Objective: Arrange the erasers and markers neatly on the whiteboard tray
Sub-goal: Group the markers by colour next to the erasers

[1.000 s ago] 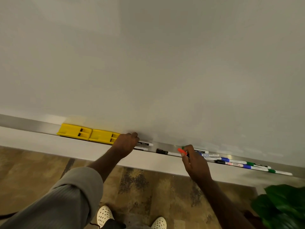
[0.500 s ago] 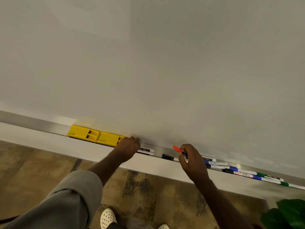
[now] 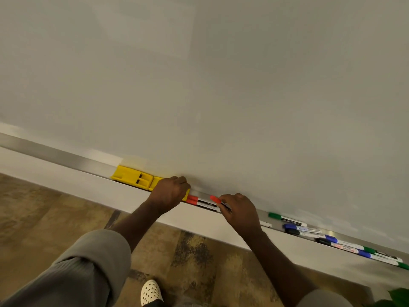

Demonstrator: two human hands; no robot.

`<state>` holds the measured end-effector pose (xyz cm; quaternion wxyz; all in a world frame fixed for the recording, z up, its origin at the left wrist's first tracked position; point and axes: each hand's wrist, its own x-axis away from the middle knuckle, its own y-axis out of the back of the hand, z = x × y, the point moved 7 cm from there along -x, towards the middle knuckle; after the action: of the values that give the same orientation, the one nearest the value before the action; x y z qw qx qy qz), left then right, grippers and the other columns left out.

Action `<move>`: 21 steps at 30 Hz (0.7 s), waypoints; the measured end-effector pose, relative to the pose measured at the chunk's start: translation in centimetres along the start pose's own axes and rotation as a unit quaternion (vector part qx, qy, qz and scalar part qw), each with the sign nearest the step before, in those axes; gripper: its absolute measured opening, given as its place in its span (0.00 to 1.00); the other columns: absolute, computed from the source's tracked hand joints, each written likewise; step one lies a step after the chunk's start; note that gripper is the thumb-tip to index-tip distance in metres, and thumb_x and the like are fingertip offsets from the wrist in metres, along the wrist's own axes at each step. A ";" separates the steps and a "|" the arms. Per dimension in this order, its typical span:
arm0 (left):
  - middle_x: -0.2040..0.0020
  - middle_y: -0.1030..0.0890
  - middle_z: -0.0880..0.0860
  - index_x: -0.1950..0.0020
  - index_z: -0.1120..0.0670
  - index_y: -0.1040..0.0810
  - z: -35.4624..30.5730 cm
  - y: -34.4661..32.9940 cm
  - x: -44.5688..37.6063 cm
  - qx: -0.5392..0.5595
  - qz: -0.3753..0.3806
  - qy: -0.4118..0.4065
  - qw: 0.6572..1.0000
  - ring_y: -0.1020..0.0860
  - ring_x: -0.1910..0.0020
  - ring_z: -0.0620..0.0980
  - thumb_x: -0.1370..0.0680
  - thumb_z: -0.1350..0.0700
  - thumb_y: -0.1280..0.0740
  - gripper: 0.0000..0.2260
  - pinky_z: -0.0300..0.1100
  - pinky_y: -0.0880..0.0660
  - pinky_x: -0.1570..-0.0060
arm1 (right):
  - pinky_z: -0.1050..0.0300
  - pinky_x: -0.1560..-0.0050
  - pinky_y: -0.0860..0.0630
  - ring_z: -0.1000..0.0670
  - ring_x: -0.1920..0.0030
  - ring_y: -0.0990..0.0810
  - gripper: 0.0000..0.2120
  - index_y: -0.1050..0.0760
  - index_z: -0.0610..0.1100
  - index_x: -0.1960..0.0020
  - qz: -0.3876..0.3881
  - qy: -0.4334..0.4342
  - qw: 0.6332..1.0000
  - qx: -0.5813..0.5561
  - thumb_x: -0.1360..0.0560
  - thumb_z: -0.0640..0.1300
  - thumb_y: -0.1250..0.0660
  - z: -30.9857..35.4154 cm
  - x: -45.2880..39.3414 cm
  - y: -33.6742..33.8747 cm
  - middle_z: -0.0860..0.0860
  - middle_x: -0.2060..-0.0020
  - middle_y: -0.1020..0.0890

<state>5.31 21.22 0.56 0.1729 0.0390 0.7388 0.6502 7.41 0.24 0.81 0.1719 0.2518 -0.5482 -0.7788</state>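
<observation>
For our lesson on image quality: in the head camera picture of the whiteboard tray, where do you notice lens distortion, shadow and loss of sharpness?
Head view: the wide-angle lens tilts and slightly bows the tray; the left hand casts a soft shadow on the whiteboard just above it; the marker labels at far right are too soft to read; the lighting is dim and even, with only a dull sheen on the tray's metal.

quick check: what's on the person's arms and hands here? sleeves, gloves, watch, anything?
Both hands are bare: left hand and right hand show no gloves, rings or watch. Each arm wears a grey ribbed knit sleeve, the left sleeve pushed up to about the elbow, the right sleeve likewise, leaving the forearms uncovered.
</observation>
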 end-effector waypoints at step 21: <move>0.59 0.19 0.50 0.53 0.51 0.17 5.2 2.7 3.3 0.046 -0.066 0.008 0.997 0.22 0.66 0.52 0.25 0.60 0.32 0.06 0.42 0.28 0.75 | 0.49 0.61 0.21 0.41 0.52 0.19 0.13 0.24 0.41 0.42 0.161 0.007 0.969 0.188 0.25 0.36 0.36 6.5 -4.7 -7.2 0.43 0.48 0.20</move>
<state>3.32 27.50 2.01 0.2074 -0.0070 0.7703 0.6029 7.57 10.24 -3.24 0.2487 0.1938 -0.7165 -0.6222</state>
